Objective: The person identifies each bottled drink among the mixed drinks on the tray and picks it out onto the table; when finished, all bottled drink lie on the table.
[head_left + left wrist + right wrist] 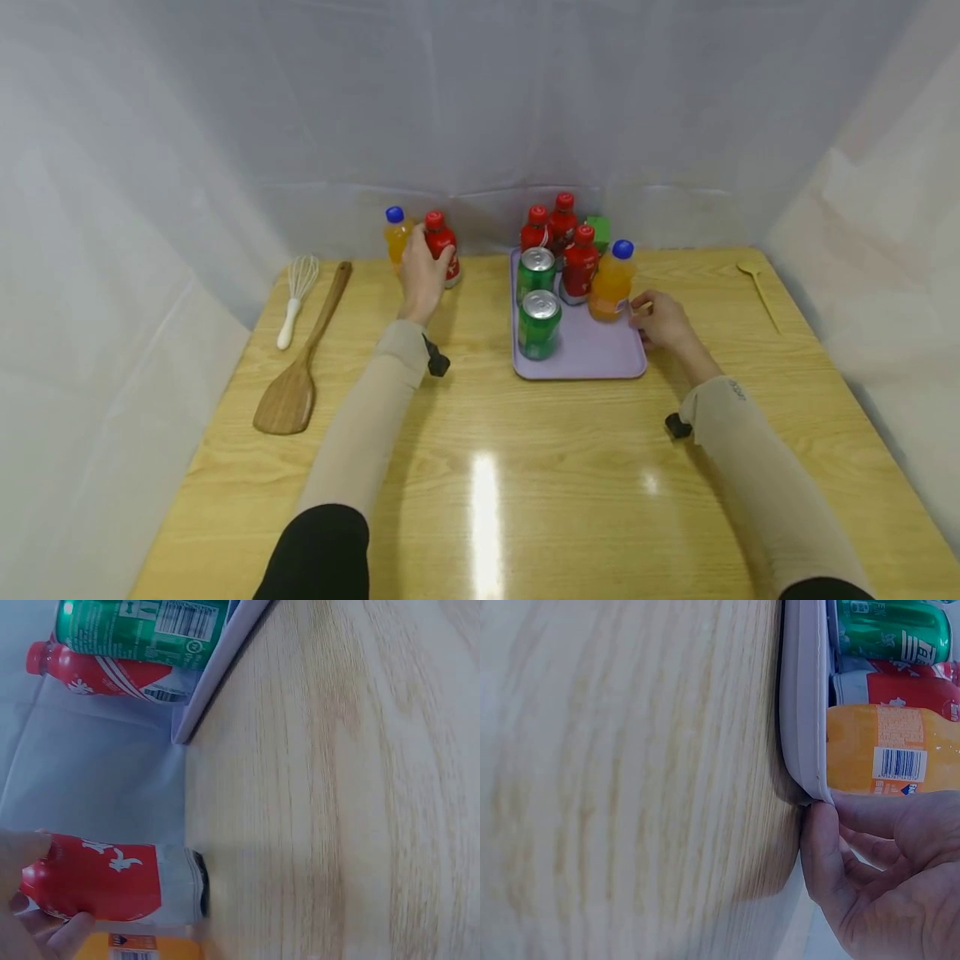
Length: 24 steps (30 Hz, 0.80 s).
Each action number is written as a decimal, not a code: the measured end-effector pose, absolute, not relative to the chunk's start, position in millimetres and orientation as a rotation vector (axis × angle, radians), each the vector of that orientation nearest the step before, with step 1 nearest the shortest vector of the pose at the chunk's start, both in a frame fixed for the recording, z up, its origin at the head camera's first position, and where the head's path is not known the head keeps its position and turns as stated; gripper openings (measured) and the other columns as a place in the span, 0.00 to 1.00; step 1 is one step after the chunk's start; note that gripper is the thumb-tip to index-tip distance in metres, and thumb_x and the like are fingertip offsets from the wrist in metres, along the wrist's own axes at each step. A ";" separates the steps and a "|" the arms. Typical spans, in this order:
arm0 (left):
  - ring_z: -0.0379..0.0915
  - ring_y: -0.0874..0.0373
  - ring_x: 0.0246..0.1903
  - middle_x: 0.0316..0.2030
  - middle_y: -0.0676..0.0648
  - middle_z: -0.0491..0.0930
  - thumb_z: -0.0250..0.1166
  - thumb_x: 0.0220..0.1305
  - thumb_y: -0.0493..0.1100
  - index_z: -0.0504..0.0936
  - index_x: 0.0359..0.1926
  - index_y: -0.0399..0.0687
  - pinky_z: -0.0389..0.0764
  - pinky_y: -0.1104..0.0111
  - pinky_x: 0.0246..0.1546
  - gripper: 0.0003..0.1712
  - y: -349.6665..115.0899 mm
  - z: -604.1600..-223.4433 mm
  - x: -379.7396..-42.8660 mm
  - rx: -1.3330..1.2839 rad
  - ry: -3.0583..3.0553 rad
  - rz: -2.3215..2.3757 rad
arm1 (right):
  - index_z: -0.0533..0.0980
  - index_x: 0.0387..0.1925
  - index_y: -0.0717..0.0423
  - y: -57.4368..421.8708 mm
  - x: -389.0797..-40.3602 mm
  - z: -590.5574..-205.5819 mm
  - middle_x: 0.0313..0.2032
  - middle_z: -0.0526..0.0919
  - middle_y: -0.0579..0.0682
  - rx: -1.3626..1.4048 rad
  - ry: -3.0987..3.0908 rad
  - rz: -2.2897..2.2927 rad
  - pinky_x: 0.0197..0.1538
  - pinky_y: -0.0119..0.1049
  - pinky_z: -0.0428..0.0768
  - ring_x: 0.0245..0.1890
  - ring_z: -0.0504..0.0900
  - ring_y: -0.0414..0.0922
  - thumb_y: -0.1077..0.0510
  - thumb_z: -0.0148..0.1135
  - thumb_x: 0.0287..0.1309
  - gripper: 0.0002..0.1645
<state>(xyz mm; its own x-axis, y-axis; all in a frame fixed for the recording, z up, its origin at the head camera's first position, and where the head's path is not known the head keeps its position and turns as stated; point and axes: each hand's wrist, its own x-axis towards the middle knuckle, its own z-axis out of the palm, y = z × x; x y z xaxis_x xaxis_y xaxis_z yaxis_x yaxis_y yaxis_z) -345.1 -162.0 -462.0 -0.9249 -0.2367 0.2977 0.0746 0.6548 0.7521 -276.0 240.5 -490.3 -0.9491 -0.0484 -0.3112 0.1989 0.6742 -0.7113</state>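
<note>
At the back left, my left hand [422, 275] grips a red-capped red bottle [441, 240] round its upper part. In the left wrist view that red bottle [112, 877] stands upright, its base at the table surface. Right beside it is a blue-capped orange drink bottle [395, 236], partly hidden by the hand. My right hand [663, 321] is at the right side of a lilac tray [592, 354]. In the right wrist view, thumb and fingers pinch the tray's rim [804, 712], close to another orange drink bottle [851, 746].
On the tray stand two green cans [538, 329], several red bottles [580, 267] and an orange bottle [611, 287]; a green item [598, 229] shows behind them. A whisk [298, 292] and wooden spatula [296, 383] lie left, a yellow spoon [761, 292] right. White sheeting [480, 108] encloses the table.
</note>
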 end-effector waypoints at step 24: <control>0.55 0.49 0.81 0.83 0.44 0.55 0.65 0.74 0.56 0.57 0.83 0.51 0.63 0.54 0.82 0.45 -32.8 -380.1 -292.1 -0.450 -2.559 -1.151 | 0.69 0.62 0.68 241.6 -277.8 -493.8 0.40 0.78 0.61 0.104 2.596 -1.193 0.30 0.33 0.86 0.31 0.82 0.45 0.63 0.58 0.74 0.21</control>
